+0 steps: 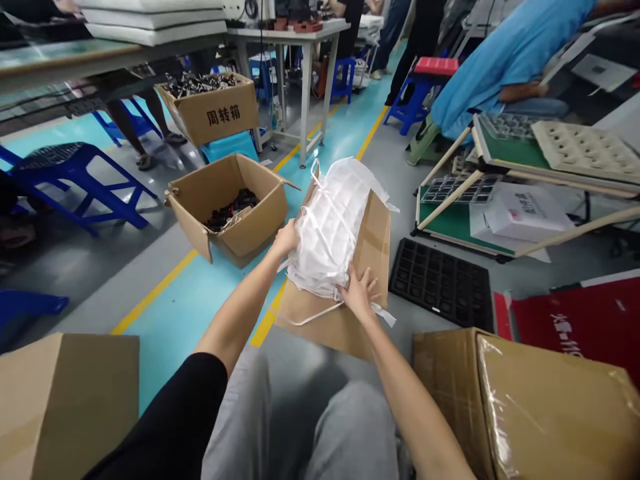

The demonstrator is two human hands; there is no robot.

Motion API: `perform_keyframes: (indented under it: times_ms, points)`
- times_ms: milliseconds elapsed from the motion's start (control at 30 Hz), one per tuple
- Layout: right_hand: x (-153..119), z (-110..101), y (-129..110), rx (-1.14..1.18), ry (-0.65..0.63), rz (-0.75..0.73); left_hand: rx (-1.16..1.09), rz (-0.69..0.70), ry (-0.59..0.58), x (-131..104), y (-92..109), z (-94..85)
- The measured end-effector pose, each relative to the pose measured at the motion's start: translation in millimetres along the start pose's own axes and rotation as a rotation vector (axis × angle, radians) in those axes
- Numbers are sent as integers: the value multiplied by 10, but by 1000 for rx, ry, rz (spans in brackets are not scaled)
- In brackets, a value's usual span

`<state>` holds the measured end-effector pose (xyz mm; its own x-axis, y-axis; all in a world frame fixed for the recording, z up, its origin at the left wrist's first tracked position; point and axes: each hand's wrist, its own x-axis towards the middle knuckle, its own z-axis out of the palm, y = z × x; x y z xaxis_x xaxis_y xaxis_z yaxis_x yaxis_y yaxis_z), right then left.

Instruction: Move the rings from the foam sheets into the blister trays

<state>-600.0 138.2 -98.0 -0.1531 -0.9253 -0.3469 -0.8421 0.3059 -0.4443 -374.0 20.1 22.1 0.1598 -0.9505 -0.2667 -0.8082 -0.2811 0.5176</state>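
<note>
A bundle of white wrapped material [330, 227], crossed by thin white straps, rests over a brown cardboard box with a flap [375, 247] spread beside and below it. My left hand [287, 239] grips the bundle's left edge, its fingers partly hidden by the white material. At the bundle's lower right, my right hand [359, 291] lies against it with the fingers spread. A loose strap [313, 319] trails over the lower cardboard flap.
An open carton [235, 230] with dark parts stands at left, another filled carton [215, 110] behind it. A black tray [440, 283] and a taped box [550, 407] are at right, below a rack [550, 170]. A person in blue [505, 60] bends behind the rack.
</note>
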Motion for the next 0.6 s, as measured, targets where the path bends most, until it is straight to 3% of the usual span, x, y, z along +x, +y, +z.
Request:
perform_keyframes:
  times_ms: [100, 233, 333, 500, 600]
  points:
    - [361, -98, 13, 18, -4, -6, 90, -80, 4, 274, 240, 10]
    - [994, -185, -7, 0, 0, -42, 94, -97, 17, 762, 377, 51]
    - [1624, -255, -171, -16, -2, -54, 71, -101, 7, 1387, 468, 19]
    - [2876, -390, -510, -3, 30, -67, -21, -38, -51, 2672, 649, -155]
    - [3627, -523, -556, -73, 46, -182, -105, -76, -80, 3122, 659, -227]
